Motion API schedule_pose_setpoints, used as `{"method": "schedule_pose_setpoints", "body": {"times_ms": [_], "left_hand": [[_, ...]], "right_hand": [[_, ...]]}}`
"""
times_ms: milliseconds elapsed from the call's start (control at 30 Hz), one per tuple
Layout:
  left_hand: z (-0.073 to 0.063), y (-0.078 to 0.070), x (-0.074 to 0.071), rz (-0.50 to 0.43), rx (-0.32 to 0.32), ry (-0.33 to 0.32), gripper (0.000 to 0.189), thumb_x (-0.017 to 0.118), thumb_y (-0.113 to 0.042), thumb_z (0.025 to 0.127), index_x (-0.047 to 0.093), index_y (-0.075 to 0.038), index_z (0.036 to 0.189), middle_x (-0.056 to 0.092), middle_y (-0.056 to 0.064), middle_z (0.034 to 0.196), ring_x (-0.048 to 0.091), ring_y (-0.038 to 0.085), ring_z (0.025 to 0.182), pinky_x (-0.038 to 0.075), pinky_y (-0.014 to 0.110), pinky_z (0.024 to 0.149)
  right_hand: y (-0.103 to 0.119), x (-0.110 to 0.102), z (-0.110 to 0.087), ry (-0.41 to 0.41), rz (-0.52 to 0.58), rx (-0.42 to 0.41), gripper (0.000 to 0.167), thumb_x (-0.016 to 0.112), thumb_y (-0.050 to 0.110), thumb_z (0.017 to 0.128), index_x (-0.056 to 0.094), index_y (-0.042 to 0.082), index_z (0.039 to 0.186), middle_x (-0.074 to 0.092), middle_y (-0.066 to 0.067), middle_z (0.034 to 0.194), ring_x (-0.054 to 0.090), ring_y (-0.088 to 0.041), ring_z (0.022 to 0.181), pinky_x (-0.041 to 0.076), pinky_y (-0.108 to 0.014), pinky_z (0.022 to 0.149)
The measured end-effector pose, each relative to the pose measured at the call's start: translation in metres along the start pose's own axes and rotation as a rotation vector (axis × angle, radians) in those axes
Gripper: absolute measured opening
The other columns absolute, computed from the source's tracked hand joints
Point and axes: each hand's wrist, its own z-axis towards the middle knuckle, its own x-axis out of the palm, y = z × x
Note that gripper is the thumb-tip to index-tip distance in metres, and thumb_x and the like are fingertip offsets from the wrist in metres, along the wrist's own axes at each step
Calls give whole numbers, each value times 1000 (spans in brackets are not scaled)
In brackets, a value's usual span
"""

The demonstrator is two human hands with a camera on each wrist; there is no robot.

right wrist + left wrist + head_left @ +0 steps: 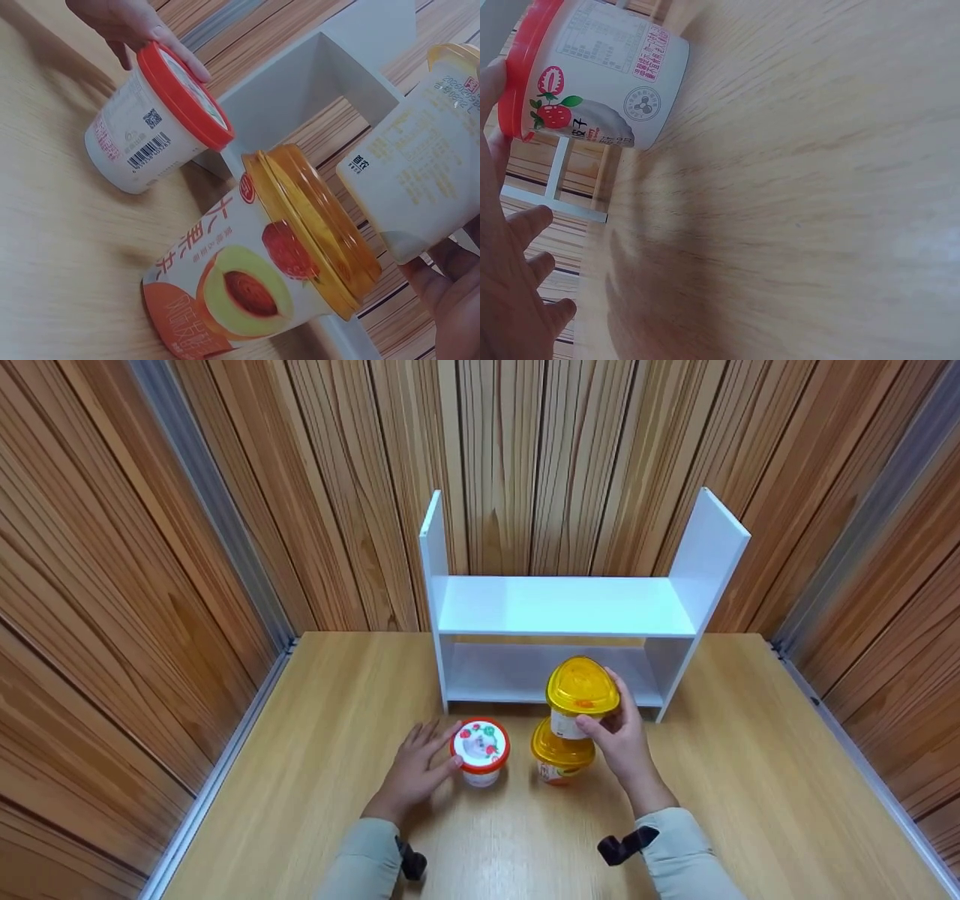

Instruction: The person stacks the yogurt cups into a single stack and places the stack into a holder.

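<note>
In the head view, my right hand [626, 742] grips a white cup with a yellow lid [582, 690], thumb in front and fingers behind. The right wrist view shows this cup's base just above the lid of a second yellow-lidded cup [247, 285], which has peach and red fruit pictures and stands on the table. To the left stands a white cup with a red-rimmed lid [480, 746] and strawberry pictures. My left hand [412, 776] holds it by the lid's edge between thumb and forefinger; the other fingers spread out, as the left wrist view shows.
Behind the cups is a white two-level shelf [566, 607] with tall side panels. The wooden table [337, 720] runs up to wood-plank walls [495, 457] at the back and both sides. Metal edging [217, 765] follows the table's sides.
</note>
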Motion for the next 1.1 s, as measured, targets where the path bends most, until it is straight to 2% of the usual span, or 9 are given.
{"method": "schedule_pose_setpoints", "body": {"times_ms": [300, 600, 867, 1100], "left_hand": [[-1, -1, 1, 15, -7, -2, 67, 56, -81, 81, 31, -70, 142, 21, 2, 168, 4, 38, 155, 19, 79, 108], [1, 0, 1, 41, 10, 2, 69, 56, -78, 83, 31, -65, 147, 22, 6, 168, 7, 41, 154, 18, 79, 109], [-2, 0, -1, -15, 3, 14, 68, 58, -78, 83, 30, -68, 144, 20, 5, 168, 4, 40, 154, 15, 79, 109], [0, 1, 0, -1, 13, 14, 69, 57, -80, 81, 29, -69, 144, 21, 5, 168, 5, 40, 154, 18, 79, 108]], "right_hand": [[-1, 6, 0, 7, 19, -4, 83, 73, 20, 95, 22, 23, 160, 41, -3, 150, 45, -23, 133, 32, -48, 118], [-5, 12, 2, 1, 51, -53, 80, 70, 8, 93, 26, 20, 159, 46, -7, 145, 48, -25, 127, 35, -44, 114], [-6, 20, 1, 0, 31, -55, 80, 71, 9, 94, 27, 20, 159, 47, -7, 146, 50, -25, 127, 35, -48, 114], [-6, 26, 1, 17, 20, -43, 82, 76, 15, 91, 29, 24, 158, 49, -6, 143, 51, -27, 126, 39, -50, 112]]}}
